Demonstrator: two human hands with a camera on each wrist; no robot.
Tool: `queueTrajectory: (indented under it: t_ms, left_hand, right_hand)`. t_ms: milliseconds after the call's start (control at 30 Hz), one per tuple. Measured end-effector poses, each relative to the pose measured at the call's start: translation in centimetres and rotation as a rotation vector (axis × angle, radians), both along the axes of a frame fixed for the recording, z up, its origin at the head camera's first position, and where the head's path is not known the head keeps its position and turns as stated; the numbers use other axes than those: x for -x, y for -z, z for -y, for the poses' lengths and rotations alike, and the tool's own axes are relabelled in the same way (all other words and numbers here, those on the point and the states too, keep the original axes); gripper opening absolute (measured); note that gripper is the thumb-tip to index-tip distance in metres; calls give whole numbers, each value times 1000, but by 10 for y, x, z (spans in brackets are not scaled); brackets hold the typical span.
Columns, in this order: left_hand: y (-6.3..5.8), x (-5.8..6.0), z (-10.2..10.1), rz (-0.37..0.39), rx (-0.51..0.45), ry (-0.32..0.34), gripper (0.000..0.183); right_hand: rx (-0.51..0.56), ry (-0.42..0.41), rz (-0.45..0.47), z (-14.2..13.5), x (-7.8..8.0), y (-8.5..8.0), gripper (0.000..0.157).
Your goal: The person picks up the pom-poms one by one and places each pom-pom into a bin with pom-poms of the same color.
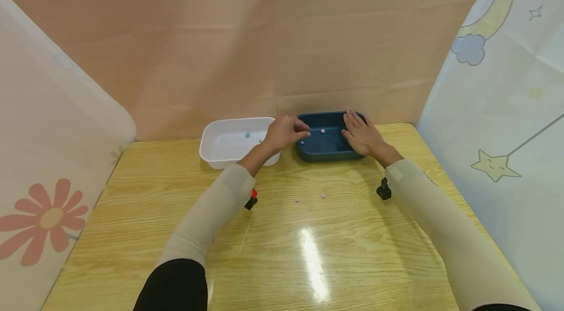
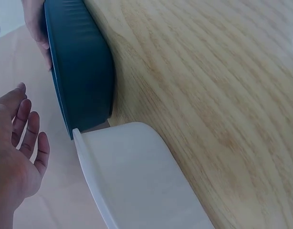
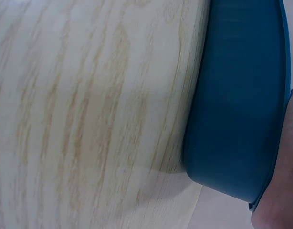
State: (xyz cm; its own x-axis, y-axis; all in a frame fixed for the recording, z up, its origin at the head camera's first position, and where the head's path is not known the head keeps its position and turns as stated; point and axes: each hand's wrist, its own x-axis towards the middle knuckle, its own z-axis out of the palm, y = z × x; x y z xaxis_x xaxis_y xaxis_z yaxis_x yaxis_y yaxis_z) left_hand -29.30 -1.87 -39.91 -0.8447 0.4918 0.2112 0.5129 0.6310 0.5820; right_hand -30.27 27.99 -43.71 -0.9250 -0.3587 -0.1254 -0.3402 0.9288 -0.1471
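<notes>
My left hand (image 1: 282, 133) hovers over the left end of a dark blue tub (image 1: 328, 156), thumb and forefinger tips close together. In the left wrist view the other fingers of the left hand (image 2: 17, 143) are loosely bent, and nothing clearly shows between the tips. A small pinkish bead (image 1: 302, 142) appears just below those fingertips; another pink bead (image 1: 323, 131) lies inside the tub. My right hand (image 1: 362, 135) rests across the tub's right end, fingers straight. In the right wrist view, the right hand (image 3: 282, 186) lies along the rim of the blue tub (image 3: 237, 105).
Left of the blue tub stands a white tub (image 1: 220, 159) holding a teal bead (image 1: 247, 134) and a smaller teal one (image 1: 260, 141). Two pink beads (image 1: 297, 200) lie on the wooden table (image 1: 273, 252). A black object (image 1: 384, 189) sits beside my right forearm, a black-and-red one (image 1: 251, 199) beside the left.
</notes>
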Motion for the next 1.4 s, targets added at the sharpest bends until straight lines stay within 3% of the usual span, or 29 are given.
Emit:
queueTrajectory:
  t_ms: [467, 767, 1400]
  left_hand:
    - [-1, -16, 0, -42, 4, 47, 16]
    - [-2, -27, 4, -50, -1, 127, 19]
    - [14, -56, 27, -47, 7, 210, 16]
  right_hand:
    - [-4, -5, -3, 0, 1, 0, 67]
    - [1, 4, -5, 1, 0, -1, 66]
    - [0, -3, 12, 2, 0, -2, 66]
